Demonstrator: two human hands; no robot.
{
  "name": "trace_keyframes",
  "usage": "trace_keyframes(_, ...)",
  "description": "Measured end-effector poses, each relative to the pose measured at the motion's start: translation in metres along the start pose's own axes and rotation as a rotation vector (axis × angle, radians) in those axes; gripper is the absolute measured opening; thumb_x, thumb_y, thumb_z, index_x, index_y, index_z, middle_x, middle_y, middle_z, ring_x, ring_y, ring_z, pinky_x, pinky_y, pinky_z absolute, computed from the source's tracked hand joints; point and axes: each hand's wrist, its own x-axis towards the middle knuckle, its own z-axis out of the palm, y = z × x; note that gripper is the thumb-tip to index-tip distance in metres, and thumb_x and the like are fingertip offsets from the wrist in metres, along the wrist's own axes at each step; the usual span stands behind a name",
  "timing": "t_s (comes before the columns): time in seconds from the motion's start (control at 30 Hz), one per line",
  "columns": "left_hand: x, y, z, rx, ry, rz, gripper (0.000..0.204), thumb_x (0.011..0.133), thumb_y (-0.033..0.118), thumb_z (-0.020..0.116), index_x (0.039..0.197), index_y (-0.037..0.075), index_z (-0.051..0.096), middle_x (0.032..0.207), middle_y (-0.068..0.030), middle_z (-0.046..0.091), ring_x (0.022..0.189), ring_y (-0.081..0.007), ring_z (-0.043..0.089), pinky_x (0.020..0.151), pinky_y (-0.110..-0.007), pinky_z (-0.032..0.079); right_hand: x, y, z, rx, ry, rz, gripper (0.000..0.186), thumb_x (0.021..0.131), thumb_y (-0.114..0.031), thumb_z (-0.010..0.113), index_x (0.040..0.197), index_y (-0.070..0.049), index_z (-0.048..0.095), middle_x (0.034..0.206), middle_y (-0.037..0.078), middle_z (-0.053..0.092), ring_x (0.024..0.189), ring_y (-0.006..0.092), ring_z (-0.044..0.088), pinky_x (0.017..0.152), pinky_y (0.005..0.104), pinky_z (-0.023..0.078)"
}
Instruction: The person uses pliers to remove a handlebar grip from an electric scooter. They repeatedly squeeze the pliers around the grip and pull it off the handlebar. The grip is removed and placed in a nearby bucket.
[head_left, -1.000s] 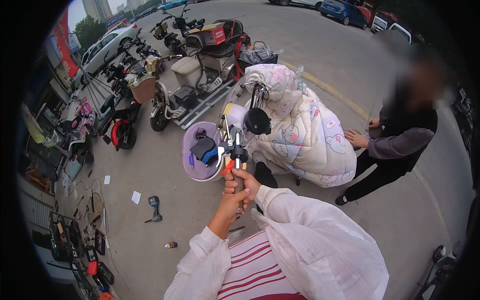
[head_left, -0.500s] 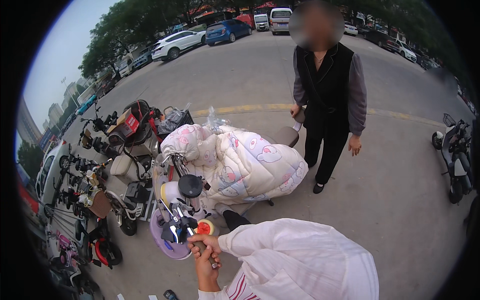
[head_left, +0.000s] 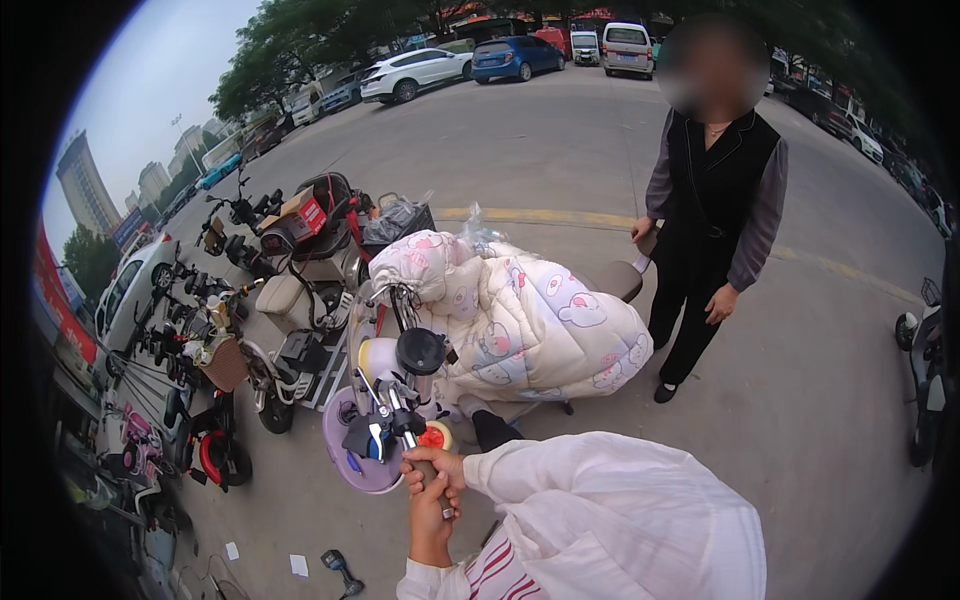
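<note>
Both my hands are closed around a brown handlebar grip (head_left: 446, 508). My right hand (head_left: 438, 465) wraps its upper part, and my left hand (head_left: 430, 497) lies just below, the two touching. Beyond the grip is the brake lever (head_left: 376, 440) with its chrome bar, and a round black mirror (head_left: 420, 351). A cream quilted cover (head_left: 540, 318) with cartoon prints drapes over the scooter's front. Underneath the handlebar shows a lilac round tub (head_left: 372, 482), with a yellow-rimmed container (head_left: 447, 433) holding something red beside it.
A person in a black vest (head_left: 722, 190) stands at the right, one hand on the scooter's seat back (head_left: 647, 243). Parked scooters (head_left: 285, 400) crowd the left. On the ground lie a cordless drill (head_left: 342, 572) and white paper (head_left: 299, 565). Another scooter (head_left: 922, 380) stands far right.
The whole view has shifted, so everything sits further right, and the drill shows more fully at the bottom. My hands keep hold of the same grip.
</note>
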Motion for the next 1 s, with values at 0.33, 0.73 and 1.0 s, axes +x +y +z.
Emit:
trace_keyframes(0.33,0.012,-0.004,-0.010,-0.044,-0.026,0.003,0.020,0.089,0.024,0.066,0.091,0.012,0.050,0.065,-0.0006,0.053,0.051,-0.0128,0.053,0.038,-0.026,0.038,-0.003,-0.008,0.002,-0.057,-0.005,0.037,0.030,0.092,-0.043,0.058,0.088,-0.015,0.049,0.070,-0.004,0.050,0.077,0.0164,0.054,0.072,0.0333,0.048)
trace_keyframes(0.73,0.000,0.002,-0.007,-0.014,0.019,0.005,0.022,0.087,0.024,0.069,0.083,0.009,0.053,0.064,-0.0012,0.053,0.048,-0.0122,0.052,0.037,-0.025,0.038,-0.002,-0.001,0.000,-0.004,-0.032,0.030,0.030,0.093,-0.042,0.057,0.090,-0.012,0.050,0.072,-0.003,0.051,0.077,0.0170,0.053,0.073,0.0323,0.048)
trace_keyframes(1.0,0.003,0.005,-0.005,-0.050,0.005,0.001,0.020,0.087,0.021,0.068,0.084,0.009,0.052,0.065,-0.0018,0.053,0.049,-0.0126,0.053,0.038,-0.025,0.038,-0.001,-0.005,0.000,-0.015,-0.026,0.021,0.032,0.093,-0.043,0.057,0.091,-0.012,0.049,0.074,-0.002,0.051,0.079,0.0174,0.053,0.072,0.0322,0.049)
